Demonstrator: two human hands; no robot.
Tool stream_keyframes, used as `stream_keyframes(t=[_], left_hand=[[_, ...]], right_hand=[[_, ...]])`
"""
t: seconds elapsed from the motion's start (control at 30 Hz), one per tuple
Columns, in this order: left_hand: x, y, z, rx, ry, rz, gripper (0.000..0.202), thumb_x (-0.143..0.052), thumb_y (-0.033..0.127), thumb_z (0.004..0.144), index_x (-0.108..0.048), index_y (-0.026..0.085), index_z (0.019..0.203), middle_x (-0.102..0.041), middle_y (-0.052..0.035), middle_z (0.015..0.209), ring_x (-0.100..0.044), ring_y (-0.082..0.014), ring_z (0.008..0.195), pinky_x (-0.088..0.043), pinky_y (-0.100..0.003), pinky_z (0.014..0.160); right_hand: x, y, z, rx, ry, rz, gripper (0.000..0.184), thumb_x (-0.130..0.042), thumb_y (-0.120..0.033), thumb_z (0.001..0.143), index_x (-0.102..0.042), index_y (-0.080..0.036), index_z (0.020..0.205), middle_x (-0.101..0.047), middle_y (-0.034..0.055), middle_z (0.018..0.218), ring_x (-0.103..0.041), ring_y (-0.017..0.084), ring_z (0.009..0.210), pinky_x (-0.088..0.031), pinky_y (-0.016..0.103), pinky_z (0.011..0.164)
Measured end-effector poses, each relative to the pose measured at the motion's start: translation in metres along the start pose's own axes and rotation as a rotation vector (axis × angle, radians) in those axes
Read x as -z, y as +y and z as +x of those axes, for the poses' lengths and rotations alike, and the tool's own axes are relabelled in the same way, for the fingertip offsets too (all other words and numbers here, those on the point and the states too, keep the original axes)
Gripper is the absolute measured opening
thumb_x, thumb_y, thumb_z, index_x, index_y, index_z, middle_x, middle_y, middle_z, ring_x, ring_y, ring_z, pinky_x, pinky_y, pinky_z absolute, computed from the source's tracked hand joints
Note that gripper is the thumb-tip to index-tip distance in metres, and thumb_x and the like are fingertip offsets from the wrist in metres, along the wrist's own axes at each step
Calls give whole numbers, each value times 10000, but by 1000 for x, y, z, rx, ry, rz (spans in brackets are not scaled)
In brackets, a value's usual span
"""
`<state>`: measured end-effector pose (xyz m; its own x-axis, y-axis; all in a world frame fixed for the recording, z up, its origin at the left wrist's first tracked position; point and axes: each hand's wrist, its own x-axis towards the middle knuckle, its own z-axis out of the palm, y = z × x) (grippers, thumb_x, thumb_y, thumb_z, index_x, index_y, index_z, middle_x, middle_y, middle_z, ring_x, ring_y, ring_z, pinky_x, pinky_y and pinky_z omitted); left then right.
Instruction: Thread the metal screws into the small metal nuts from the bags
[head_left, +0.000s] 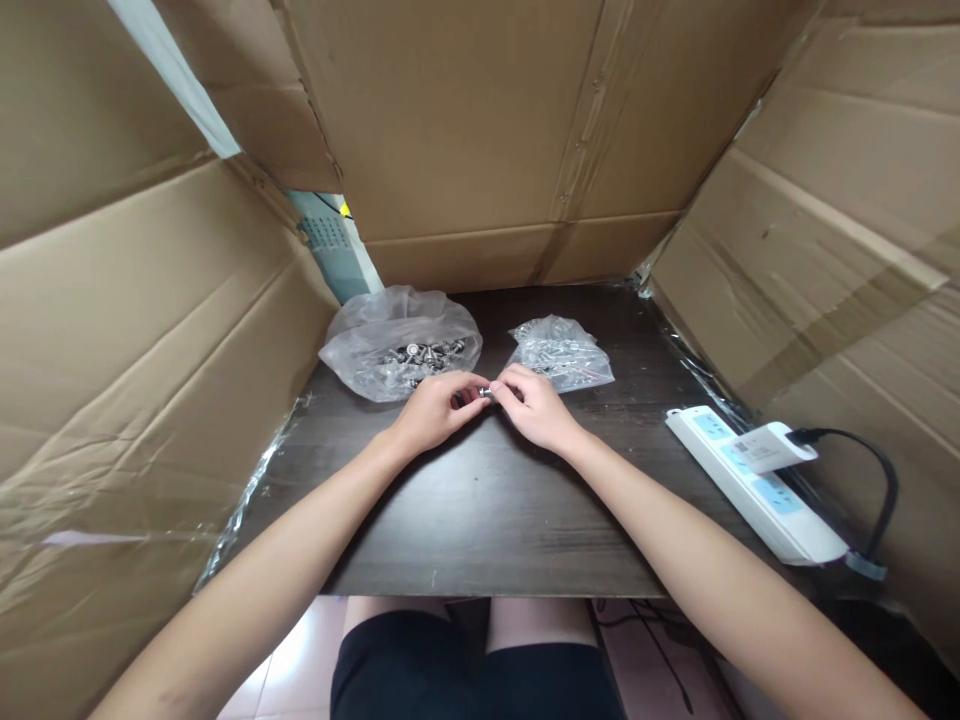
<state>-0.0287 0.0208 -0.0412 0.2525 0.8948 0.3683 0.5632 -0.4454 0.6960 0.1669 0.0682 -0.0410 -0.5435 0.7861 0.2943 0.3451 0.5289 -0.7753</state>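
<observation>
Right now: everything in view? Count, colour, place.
Table: 1, dark brown, centre
Cardboard walls: 3, brown, left, back, right
Panel: 1, greenish, back left
Larger bag: 1, translucent, table's far left
Metal parts: many, silvery and dark, inside larger bag
Smaller bag: 1, translucent, right of larger
Small metal part: 1, silvery, nearer than bags
Power strip: 1, white, table right
Adapter: 1, white, in power strip
Adapter cable: 1, black, far right
Lower cables: several, dark, under table right
Shorts: 1, dark, bottom centre
Forearms: 2, bare, lower sides
Left hand: 1, bare, on small metal part
Right hand: 1, bare, on same part
</observation>
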Motion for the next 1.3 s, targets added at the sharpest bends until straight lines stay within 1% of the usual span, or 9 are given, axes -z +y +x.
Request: stream_keyframes(t=[0.13, 0.2, 0.37, 0.53, 0.63, 0.83, 1.0, 1.17, 1.3], left_hand=[[-1, 0, -1, 11, 8, -12, 202, -654, 309, 940, -722, 176, 1076, -708, -37, 859, -649, -140, 744, -518, -229, 644], [-1, -1, -1, 1, 9, 0, 208, -652, 316, 942, -725, 177, 1079, -703, -45, 877, -651, -145, 767, -518, -231, 647], [1, 1, 1, -1, 17, 30, 230, -657, 339, 938, -714, 189, 1103, -707, -62, 968, -666, -163, 847, -523, -241, 659], [2, 6, 1, 24, -3, -38, 203, -628, 321, 949, -704, 183, 1077, -742, -45, 938, -681, -150, 795, -530, -228, 637], [2, 8, 0, 22, -8, -61, 187, -641, 303, 933, -701, 177, 1058, -744, -36, 901, -680, -140, 759, -529, -216, 625], [-1, 6, -1, 18, -22, -61, 274, -727, 357, 884, -677, 176, 1083, -735, -19, 876, -670, -126, 709, -532, -224, 663], [-3, 3, -1, 32, -31, -37, 195, -668, 327, 932, -671, 179, 1059, -726, -8, 868, -656, -114, 706, -508, -210, 668], [-3, 4, -1, 51, -21, -62, 214, -649, 338, 930, -673, 164, 1053, -708, -9, 841, -604, -84, 576, -471, -198, 592], [-2, 5, 0, 141, -6, -167, 249, -681, 357, 892, -683, 151, 1033, -691, -12, 823, -612, -81, 553, -447, -181, 534]], right_hand=[[0, 0, -1, -3, -13, 17, 129, -578, -256, 932, -625, -187, 834, -588, 29, 857, -525, 154, 741, -416, 300, 700], [-1, 1, 0, 8, -22, 13, 117, -569, -242, 928, -620, -188, 838, -580, 27, 855, -526, 157, 752, -417, 300, 713], [-1, 2, 1, 16, -7, 29, 148, -525, -227, 946, -587, -195, 816, -578, 27, 847, -544, 171, 805, -417, 307, 764], [-3, 3, 2, 11, -29, 17, 325, -460, -323, 1002, -513, -196, 707, -537, 22, 758, -527, 167, 754, -398, 311, 733], [-3, 4, 2, 23, -40, 3, 375, -439, -348, 1017, -480, -199, 675, -512, 14, 708, -503, 160, 709, -380, 311, 698], [-3, 4, 1, 8, -41, 8, 391, -437, -363, 1026, -505, -192, 682, -510, 11, 703, -517, 153, 706, -389, 307, 698], [-2, 2, 1, 29, -83, 48, 401, -432, -366, 1028, -501, -191, 674, -519, 15, 718, -513, 153, 705, -385, 304, 701], [-3, 4, 1, 29, -60, 67, 363, -441, -340, 1018, -494, -193, 690, -508, 12, 720, -500, 152, 702, -380, 306, 702], [-3, 4, 1, 17, -67, 63, 361, -458, -312, 1007, -477, -194, 667, -505, 8, 714, -501, 151, 709, -380, 303, 707]])
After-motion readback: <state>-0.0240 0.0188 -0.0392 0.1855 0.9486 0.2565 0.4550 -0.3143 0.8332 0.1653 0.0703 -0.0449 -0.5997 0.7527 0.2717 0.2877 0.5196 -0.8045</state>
